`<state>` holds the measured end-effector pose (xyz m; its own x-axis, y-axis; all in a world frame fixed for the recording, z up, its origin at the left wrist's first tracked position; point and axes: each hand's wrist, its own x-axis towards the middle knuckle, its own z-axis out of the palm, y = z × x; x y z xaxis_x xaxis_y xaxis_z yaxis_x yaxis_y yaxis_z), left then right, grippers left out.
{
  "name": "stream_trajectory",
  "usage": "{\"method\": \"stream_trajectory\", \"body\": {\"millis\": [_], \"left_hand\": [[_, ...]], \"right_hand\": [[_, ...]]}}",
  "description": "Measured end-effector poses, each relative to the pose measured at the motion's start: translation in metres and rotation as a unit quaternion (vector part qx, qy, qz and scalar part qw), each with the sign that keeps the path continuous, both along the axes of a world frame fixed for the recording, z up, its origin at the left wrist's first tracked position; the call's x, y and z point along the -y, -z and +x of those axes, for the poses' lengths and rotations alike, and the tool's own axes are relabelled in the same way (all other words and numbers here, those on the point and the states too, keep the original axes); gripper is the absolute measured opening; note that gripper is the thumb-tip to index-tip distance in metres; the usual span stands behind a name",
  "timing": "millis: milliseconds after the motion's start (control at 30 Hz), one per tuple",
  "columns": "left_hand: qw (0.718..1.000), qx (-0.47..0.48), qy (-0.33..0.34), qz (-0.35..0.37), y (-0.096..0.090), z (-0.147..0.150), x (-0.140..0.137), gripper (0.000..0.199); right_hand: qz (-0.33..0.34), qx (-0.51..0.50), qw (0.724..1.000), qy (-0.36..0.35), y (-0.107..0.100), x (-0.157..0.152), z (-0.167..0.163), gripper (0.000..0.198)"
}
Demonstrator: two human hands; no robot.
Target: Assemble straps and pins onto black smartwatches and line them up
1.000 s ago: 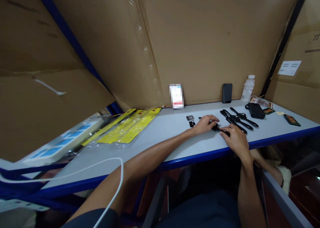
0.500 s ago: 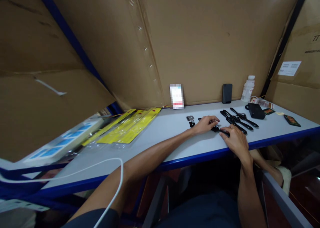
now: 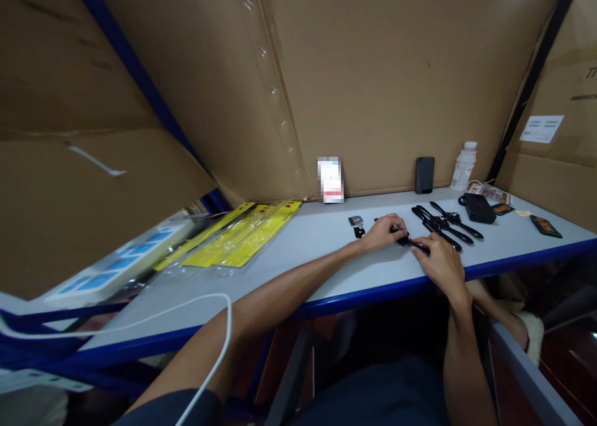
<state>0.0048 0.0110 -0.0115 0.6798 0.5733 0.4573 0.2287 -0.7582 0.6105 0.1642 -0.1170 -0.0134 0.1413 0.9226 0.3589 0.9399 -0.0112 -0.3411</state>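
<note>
My right hand (image 3: pixel 439 259) is closed around one handle of a black spokeshave (image 3: pixel 420 247), low over the table near its front edge. The fingers of my left hand (image 3: pixel 385 232) are pinched at the spokeshave's middle, and the other handle's tip pokes out behind them. What exactly the left fingertips grip is partly hidden. Just left of that hand lie a silver blade plate (image 3: pixel 355 220) and a small black metal piece (image 3: pixel 359 232). Several more black spokeshaves (image 3: pixel 443 224) lie in a loose pile beyond my right hand.
Yellow-backed clear packets (image 3: pixel 247 236) and a white box with blue patches (image 3: pixel 125 261) lie left. A lit phone (image 3: pixel 330 180), a dark phone (image 3: pixel 424 175) and a bottle (image 3: pixel 463 166) stand along the cardboard wall. A black case (image 3: pixel 478 208) sits right. A white cable (image 3: pixel 186 305) crosses the left front.
My left fingers have shifted slightly on the spokeshave's middle, and a dark part now shows by them. My right hand keeps its grip. The view has moved very slightly.
</note>
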Motion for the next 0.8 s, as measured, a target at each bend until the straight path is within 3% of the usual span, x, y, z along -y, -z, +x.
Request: {"method": "stream_trajectory", "body": {"millis": [133, 233, 333, 433, 533, 667, 800], "left_hand": [[0.999, 0.001, -0.037, -0.023, 0.0026, 0.0002, -0.0029, 0.018], [1.000, -0.011, -0.010, 0.000, 0.0019, -0.0004, -0.0045, 0.024], [1.000, -0.004, 0.013, 0.004, 0.0018, 0.0002, -0.0049, 0.019], [0.999, 0.016, -0.009, -0.032, 0.0039, 0.0013, -0.0055, 0.008], [0.998, 0.018, -0.029, -0.046, 0.0051, 0.0011, -0.0064, 0.014], [1.000, -0.002, 0.012, -0.006, 0.0035, -0.0004, -0.0065, 0.023], [1.000, 0.012, -0.006, -0.028, 0.0048, 0.0009, -0.0073, 0.011]], "right_hand": [[0.000, 0.000, 1.000, -0.002, 0.0004, -0.0004, 0.0008, 0.027], [0.004, 0.002, 1.000, -0.002, 0.0013, -0.0009, 0.0014, 0.027], [0.009, 0.001, 1.000, -0.004, 0.0021, -0.0012, 0.0016, 0.026], [0.009, -0.003, 1.000, -0.003, 0.0027, -0.0015, 0.0016, 0.026], [0.009, -0.003, 1.000, -0.004, 0.0032, -0.0016, 0.0018, 0.027], [0.009, -0.002, 1.000, -0.006, 0.0031, -0.0012, 0.0022, 0.027], [0.005, -0.009, 1.000, -0.006, 0.0021, -0.0009, 0.0018, 0.027]]}}
